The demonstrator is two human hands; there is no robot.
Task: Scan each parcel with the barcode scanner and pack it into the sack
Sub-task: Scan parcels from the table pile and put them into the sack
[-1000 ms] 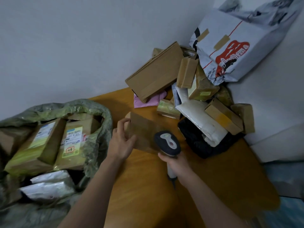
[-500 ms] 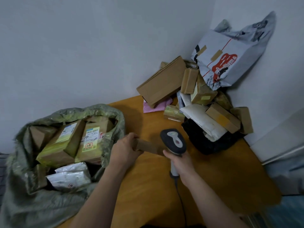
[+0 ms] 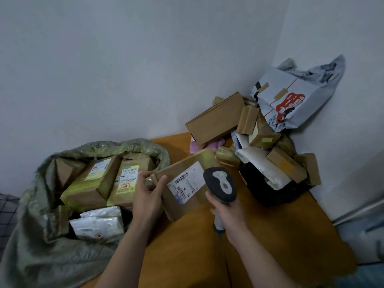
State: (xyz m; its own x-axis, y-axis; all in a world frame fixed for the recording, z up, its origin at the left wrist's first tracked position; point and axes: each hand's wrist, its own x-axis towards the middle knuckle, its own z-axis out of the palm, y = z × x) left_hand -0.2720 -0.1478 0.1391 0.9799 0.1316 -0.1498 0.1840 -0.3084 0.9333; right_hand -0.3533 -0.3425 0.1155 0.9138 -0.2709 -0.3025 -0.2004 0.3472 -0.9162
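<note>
Fingers, left (image 3: 145,176): curled round the near-left edge of a brown parcel (image 3: 188,204), with the thumb laid on its upper face.
Fingers, right (image 3: 209,196): wrapped tight round the handle of the barcode scanner (image 3: 220,183).
Sack (image 3: 37,252): green woven, at the far left beside the surface (image 3: 187,258), with its mouth open and the rim slumped outward.
Inside the sack: two brown boxes bound in yellow-green tape (image 3: 91,183) (image 3: 127,185) lie label-up side by side. A white plastic mailer (image 3: 97,224) lies nearer the camera, and more cardboard shows along the left wall.
Left hand (image 3: 147,197): reaches in from below, just right of the sack's rim, and holds the parcel by its edge.
Parcel: lifted and tilted between the sack and the scanner, with its labelled face turned up toward the camera. Its far end is wrapped in yellowish tape.
Label (image 3: 185,186): white with a printed barcode, slanted across the parcel just left of the scanner head.
Scanner: dark head with a pale grey top panel, overlapping the parcel's right side. Where it aims cannot be told.
Right hand (image 3: 229,214): below the scanner head, with the pale handle end showing beneath it.
Pile (image 3: 216,121): brown boxes, white mailers, a pink packet and a black bag heaped in the back-right corner of the surface.
Grey mailer (image 3: 295,100): large with a red print, leaning on the wall atop the pile.
</note>
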